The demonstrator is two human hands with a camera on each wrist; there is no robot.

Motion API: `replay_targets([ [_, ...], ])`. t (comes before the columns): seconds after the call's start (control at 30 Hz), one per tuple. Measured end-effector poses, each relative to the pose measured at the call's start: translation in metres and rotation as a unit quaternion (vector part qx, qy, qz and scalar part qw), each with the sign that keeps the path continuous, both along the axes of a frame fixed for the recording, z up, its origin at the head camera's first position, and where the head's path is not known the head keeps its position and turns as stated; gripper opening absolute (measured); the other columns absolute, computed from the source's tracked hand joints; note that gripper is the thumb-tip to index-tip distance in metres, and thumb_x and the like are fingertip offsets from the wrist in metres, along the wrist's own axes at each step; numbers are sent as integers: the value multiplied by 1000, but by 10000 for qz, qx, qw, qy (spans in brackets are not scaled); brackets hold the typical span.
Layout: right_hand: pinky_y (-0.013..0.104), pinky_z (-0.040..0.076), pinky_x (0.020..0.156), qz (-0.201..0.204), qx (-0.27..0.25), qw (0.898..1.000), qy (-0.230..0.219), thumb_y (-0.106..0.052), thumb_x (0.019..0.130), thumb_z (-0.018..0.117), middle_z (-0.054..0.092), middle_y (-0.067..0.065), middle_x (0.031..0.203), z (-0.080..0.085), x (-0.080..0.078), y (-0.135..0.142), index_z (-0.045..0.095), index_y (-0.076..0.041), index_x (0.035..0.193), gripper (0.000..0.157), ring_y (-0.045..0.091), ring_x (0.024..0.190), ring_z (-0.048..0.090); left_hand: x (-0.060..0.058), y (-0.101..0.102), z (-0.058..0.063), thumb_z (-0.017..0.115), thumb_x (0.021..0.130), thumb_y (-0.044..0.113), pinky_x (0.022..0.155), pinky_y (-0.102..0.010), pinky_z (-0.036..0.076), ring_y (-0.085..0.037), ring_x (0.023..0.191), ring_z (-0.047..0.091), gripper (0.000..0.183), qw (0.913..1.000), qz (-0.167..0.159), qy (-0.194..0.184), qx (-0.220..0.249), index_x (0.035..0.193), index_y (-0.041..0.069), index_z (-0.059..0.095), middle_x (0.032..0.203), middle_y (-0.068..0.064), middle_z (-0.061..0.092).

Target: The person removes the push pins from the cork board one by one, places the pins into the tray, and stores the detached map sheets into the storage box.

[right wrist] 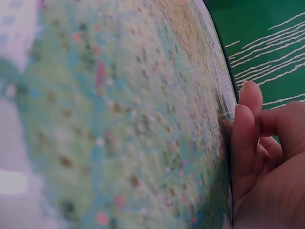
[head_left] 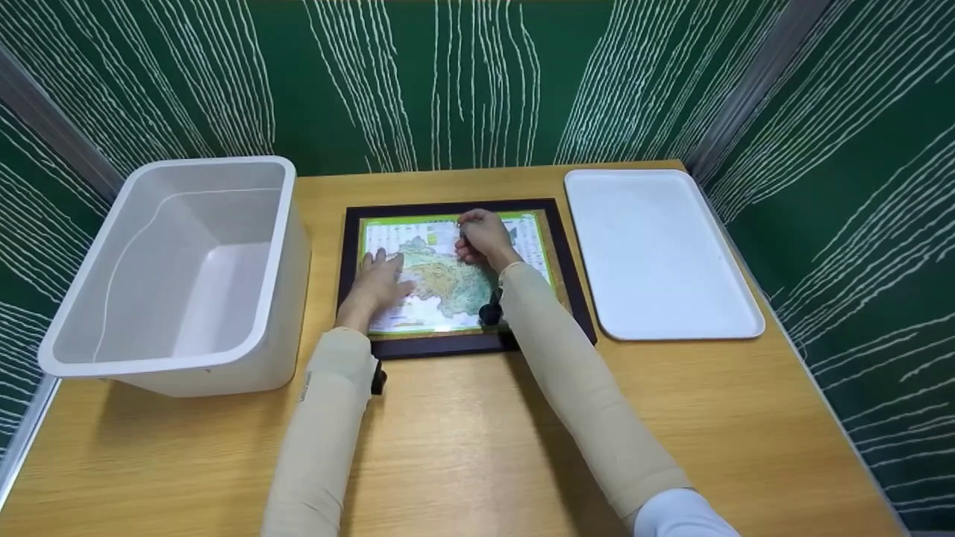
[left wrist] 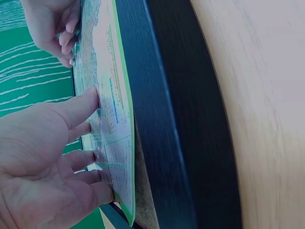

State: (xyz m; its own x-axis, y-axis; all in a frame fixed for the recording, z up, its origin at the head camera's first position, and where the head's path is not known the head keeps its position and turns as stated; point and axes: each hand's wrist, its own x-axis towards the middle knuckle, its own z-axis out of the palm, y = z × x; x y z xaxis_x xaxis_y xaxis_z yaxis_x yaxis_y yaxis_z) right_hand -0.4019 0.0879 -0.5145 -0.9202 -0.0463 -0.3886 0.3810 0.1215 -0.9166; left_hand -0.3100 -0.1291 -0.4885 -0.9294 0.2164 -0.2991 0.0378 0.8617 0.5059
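A printed map [head_left: 448, 287] with a green border lies on a dark-framed board [head_left: 440, 344]; a brown, cork-like surface shows along the map's edges. My left hand [head_left: 379, 283] rests on the map's left part with its fingers spread, and the left wrist view shows its fingertips [left wrist: 90, 157] touching the sheet. Near the map's top edge, my right hand [head_left: 485, 237] has its thumb and fingers curled together. A small pale thing [left wrist: 72, 62] shows at its fingertips in the left wrist view, too small to name. In the right wrist view the curled fingers [right wrist: 245, 138] are close to the map.
A deep white plastic bin [head_left: 168, 276] stands on the wooden table [head_left: 448, 447], left of the board. To the right lies a shallow white tray [head_left: 660, 253]. Green walls [head_left: 418, 89] with white streaks rise behind and at both sides of the table.
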Motion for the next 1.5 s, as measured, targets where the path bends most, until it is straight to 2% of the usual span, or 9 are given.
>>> replay_targets([
  [0.2, 23, 50, 46, 35, 109, 9999, 67, -17, 100, 62, 67, 7, 79, 2, -1, -1, 63, -12, 119, 19, 12, 53, 60, -1, 1, 6, 55, 105, 29, 122, -59, 7, -46, 153, 0, 65, 9999, 8, -31, -112, 159, 5, 29, 166, -27, 9],
  [0.4, 23, 51, 46, 69, 150, 9999, 26, -18, 102, 62, 68, 7, 79, 3, -2, -2, 64, -12, 116, 16, 12, 53, 60, -2, 2, 15, 58, 104, 28, 121, -59, 16, -48, 151, 10, 64, 9990, -125, 62, -436, 157, 2, 34, 163, -30, 16],
  [0.53, 23, 50, 47, 75, 116, 9999, -6, -19, 102, 62, 67, 6, 79, 6, -2, -2, 65, -12, 115, 15, 12, 54, 60, -3, 2, 17, 58, 104, 28, 121, -59, 14, -47, 152, 8, 64, 9993, -76, 28, -376, 158, 3, 33, 164, -29, 14],
  [0.67, 23, 50, 46, 113, 108, 9999, 13, -19, 102, 61, 67, 6, 78, 9, -2, -1, 65, -12, 114, 14, 12, 53, 59, -4, 2, 15, 57, 104, 28, 121, -59, 12, -46, 152, 4, 64, 9998, -3, -7, -185, 158, 4, 31, 165, -27, 11],
  [0.83, 23, 50, 46, 162, 144, 9998, -31, -19, 102, 62, 67, 6, 77, 9, -2, 1, 66, -11, 115, 15, 11, 53, 58, -3, 3, 13, 56, 105, 29, 121, -59, 10, -45, 153, 3, 65, 9999, -33, -13, -163, 159, 4, 31, 166, -27, 10],
  [1.07, 25, 50, 44, 172, -189, 9995, 180, -13, 100, 62, 64, 7, 71, 5, 1, 5, 65, -3, 117, 19, 12, 48, 56, -3, 6, 10, 57, 105, 28, 122, -58, 11, -45, 153, 4, 65, 9998, -53, 51, -186, 159, 4, 31, 165, -27, 12],
  [1.37, 25, 52, 48, 280, -213, 9994, -21, -15, 99, 65, 67, 6, 79, 2, 2, 6, 67, -5, 118, 21, 12, 53, 58, -2, 4, 4, 56, 105, 29, 122, -59, 8, -45, 153, 2, 65, 9999, -46, -52, -137, 159, 4, 29, 166, -27, 10],
  [1.5, 25, 53, 50, 343, -332, 9988, -100, -16, 99, 66, 69, 9, 88, 1, 1, 7, 67, -6, 119, 22, 13, 57, 59, -2, 3, 4, 55, 105, 28, 121, -59, 7, -46, 152, 1, 65, 9999, -61, -33, -148, 159, 3, 29, 165, -27, 10],
])
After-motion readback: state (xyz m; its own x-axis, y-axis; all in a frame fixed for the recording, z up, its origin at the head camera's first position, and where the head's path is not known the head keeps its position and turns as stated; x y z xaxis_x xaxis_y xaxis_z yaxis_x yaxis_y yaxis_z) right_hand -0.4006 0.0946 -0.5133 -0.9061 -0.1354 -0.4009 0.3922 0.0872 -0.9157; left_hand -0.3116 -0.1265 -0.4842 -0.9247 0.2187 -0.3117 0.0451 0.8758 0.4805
